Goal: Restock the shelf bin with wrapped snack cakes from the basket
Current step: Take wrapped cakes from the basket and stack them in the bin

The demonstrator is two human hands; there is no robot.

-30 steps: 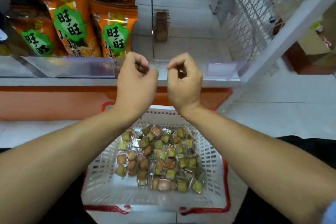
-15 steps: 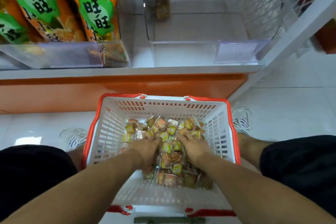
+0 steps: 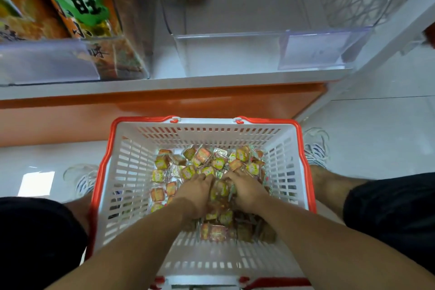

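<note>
Biggest risk: both hands scoop loose wrapped snack cakes (image 3: 207, 165) at once, and slick wrappers likely slide, so some could spill on the lift from the basket (image 3: 131, 172) up to the shelf bin (image 3: 259, 52), landing on the floor or back in the pile. Bin sits above and beyond the basket w/ a raised clear front lip; a low carry could clip it. Left hand (image 3: 196, 193) and right hand (image 3: 246, 189) are dug into the pile mid-basket, fingers curled among cakes; can't tell if either has a firm hold yet. Bin looks nearly bare. Floor (image 3: 376, 129) around the basket is pale glossy tile. Left of the bin: orange snack bags (image 3: 70, 4).
</note>
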